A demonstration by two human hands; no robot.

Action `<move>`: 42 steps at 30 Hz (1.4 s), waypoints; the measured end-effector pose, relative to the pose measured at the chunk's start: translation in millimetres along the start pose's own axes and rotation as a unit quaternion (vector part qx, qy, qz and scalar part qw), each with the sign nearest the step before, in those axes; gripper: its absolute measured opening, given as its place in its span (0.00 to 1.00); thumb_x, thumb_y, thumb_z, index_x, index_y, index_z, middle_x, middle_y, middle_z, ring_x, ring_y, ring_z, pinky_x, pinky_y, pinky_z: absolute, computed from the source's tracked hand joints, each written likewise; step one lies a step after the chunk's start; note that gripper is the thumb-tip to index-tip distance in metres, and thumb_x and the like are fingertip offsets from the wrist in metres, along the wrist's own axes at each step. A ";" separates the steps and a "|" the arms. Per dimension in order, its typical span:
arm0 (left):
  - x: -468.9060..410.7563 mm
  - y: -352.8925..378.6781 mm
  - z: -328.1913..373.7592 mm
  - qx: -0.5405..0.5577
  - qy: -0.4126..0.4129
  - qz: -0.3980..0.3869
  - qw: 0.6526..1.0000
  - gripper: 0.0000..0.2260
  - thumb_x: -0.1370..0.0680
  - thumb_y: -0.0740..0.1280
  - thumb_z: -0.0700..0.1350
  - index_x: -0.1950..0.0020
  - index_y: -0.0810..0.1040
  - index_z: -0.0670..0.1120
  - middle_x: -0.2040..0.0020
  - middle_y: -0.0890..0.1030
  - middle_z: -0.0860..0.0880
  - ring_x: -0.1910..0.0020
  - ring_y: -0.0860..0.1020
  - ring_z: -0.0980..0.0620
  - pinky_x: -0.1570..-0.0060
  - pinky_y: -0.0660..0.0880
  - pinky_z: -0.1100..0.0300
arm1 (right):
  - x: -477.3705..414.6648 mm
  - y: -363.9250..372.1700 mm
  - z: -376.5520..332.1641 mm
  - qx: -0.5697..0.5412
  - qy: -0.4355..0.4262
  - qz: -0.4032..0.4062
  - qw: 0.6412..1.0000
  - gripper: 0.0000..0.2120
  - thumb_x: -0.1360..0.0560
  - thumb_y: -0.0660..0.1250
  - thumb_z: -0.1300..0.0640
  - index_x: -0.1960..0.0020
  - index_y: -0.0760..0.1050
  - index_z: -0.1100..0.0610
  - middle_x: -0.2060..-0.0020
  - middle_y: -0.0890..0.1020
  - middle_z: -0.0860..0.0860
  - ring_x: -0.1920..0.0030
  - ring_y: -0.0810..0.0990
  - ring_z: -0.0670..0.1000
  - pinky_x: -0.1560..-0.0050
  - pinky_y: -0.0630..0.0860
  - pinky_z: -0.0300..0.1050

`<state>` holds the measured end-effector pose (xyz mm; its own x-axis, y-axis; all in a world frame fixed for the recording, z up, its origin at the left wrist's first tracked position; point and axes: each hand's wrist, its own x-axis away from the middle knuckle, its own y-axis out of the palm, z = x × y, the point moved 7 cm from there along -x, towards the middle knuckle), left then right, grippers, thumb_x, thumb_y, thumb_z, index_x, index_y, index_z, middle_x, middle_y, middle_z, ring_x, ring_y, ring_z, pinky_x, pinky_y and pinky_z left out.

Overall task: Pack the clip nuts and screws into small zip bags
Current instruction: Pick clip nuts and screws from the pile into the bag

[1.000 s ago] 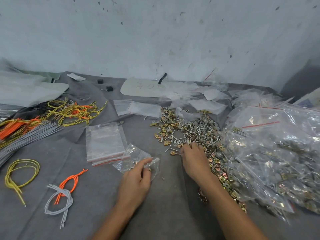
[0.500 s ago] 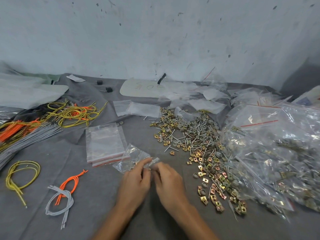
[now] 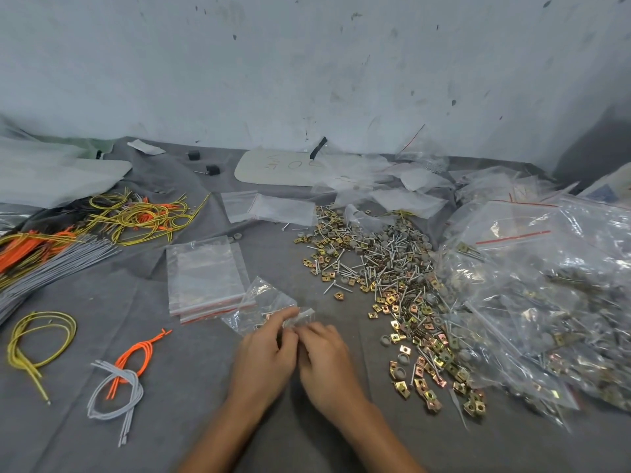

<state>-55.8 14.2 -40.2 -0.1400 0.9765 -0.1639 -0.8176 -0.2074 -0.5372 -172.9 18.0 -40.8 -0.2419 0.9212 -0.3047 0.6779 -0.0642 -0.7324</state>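
A small clear zip bag (image 3: 262, 303) lies on the grey cloth in front of me, with a few brass clip nuts showing inside it. My left hand (image 3: 264, 356) pinches its near edge between thumb and fingers. My right hand (image 3: 326, 358) sits right beside it, fingertips curled at the bag's mouth; what they hold is hidden. To the right spreads a loose pile of clip nuts and screws (image 3: 392, 285). A stack of empty zip bags (image 3: 205, 273) lies just left of the held bag.
Filled clear bags (image 3: 546, 302) are heaped at the right. Yellow, orange and grey cords (image 3: 102, 230) lie at the left, with small cord bundles (image 3: 126, 373) nearer me. More empty bags (image 3: 269, 209) and a white card (image 3: 283, 167) sit by the wall.
My right hand left the pile of nuts and screws and came back to the bag's mouth beside my left hand. The left hand has stayed on the bag.
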 end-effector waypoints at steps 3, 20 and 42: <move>1.4 -2.0 1.3 -0.002 -0.001 0.011 1.000 0.19 0.26 0.60 0.53 0.37 0.79 0.60 0.67 0.80 0.57 0.63 0.79 0.54 0.54 0.79 0.50 | 0.4 -2.3 1.8 -0.015 0.011 0.012 1.000 0.11 0.21 0.62 0.59 0.44 0.81 0.53 0.50 0.80 0.48 0.51 0.74 0.50 0.49 0.71 0.41; -8.8 -21.0 -15.0 -0.121 -0.037 0.101 0.987 0.07 0.22 0.69 0.46 0.45 0.82 0.53 0.47 0.84 0.56 0.43 0.79 0.48 0.42 0.70 0.47 | 4.6 -16.5 8.8 -0.034 0.059 0.076 0.995 0.07 0.23 0.65 0.62 0.54 0.79 0.52 0.57 0.80 0.45 0.54 0.74 0.48 0.52 0.72 0.43; 6.2 -1.3 8.6 -0.127 0.095 0.032 0.987 0.18 0.30 0.68 0.57 0.41 0.74 0.61 0.64 0.76 0.62 0.63 0.76 0.60 0.63 0.72 0.61 | -8.6 -36.0 20.5 -0.124 0.017 -0.093 0.988 0.20 0.23 0.62 0.66 0.38 0.82 0.49 0.46 0.84 0.45 0.45 0.80 0.41 0.41 0.74 0.35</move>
<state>-60.4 21.0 -33.4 -0.0596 0.9370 -0.3443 -0.6409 -0.3003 -0.7064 -209.4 4.6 -24.3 -0.3576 0.9207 -0.1562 0.7745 0.1990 -0.6004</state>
